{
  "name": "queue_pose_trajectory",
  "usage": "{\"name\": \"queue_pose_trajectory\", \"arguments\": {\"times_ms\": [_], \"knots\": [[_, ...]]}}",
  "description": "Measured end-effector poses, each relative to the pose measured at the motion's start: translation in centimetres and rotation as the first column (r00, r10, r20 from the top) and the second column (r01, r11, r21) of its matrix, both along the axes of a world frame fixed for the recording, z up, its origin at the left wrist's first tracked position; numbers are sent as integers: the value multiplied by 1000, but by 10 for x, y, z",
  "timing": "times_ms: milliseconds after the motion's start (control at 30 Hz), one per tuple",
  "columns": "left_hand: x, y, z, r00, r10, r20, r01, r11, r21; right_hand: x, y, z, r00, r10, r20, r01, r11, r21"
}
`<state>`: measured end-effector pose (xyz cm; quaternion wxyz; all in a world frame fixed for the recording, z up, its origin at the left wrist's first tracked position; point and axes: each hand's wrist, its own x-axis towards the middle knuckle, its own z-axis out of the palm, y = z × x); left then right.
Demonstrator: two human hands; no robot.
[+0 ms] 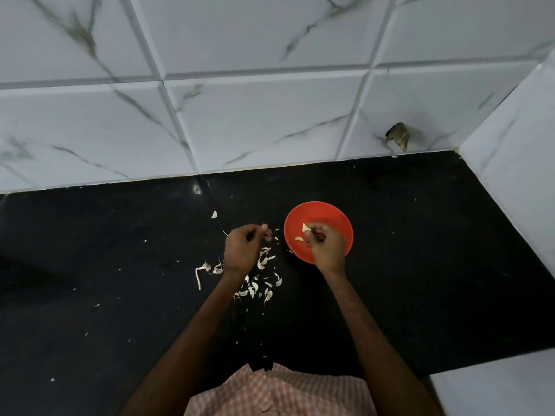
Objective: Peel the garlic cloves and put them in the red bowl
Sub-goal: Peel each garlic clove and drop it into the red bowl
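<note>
One clove (298,239) lies in the red bowl (330,214); right hand (326,244) pinches a second clove (305,227); left hand (243,250) curled, contents unclear.

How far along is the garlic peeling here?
Done: one clove lies in the red bowl, and skins litter the counter. In hand: the right hand holds a second clove over the bowl; the left hand is curled beside the bowl, contents unclear. Left: dropping that clove; a lone piece behind the left hand and bits among the skins may be unpeeled.
</note>
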<state>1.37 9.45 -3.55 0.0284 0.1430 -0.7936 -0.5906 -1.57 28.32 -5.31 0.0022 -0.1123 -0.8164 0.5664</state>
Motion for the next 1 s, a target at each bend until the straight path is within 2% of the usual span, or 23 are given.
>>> {"name": "queue_pose_trajectory", "arguments": {"times_ms": [100,233,300,367,433,533,567,633,733,800,933,1000], "knots": [[9,-17,-19,998,-55,27,58,984,-166,-10,9,-11,988,149,31,-152,961,230],[35,-37,-35,994,-26,109,67,916,-394,-11,2,-15,958,278,73,-285,891,353],[50,-45,-45,987,-27,158,111,824,-556,-5,-4,-10,945,327,-8,-283,830,481],[64,-46,-51,965,-44,258,195,778,-598,4,-13,-6,883,453,-120,-331,784,526],[76,-39,-56,938,-86,335,274,776,-568,15,-30,-7,771,626,-118,-464,678,570],[86,-24,-62,950,-50,307,232,770,-594,27,-53,-13,609,792,46,-553,382,740],[87,-20,-62,955,-21,295,202,776,-598,29,-57,-16,580,810,83,-551,315,772],[88,-17,-60,959,20,283,156,796,-585,30,-62,-21,574,803,161,-588,268,763],[88,-18,-59,950,15,312,189,768,-612,32,-62,-30,534,817,217,-655,238,717],[86,-20,-56,942,-12,335,235,736,-635,33,-63,-33,543,813,207,-647,248,721],[78,-25,-51,913,-134,384,384,599,-703,37,-70,-38,605,777,174,-629,333,702],[75,-30,-51,905,-177,387,416,559,-717,41,-72,-38,669,733,125,-610,444,657]]}}
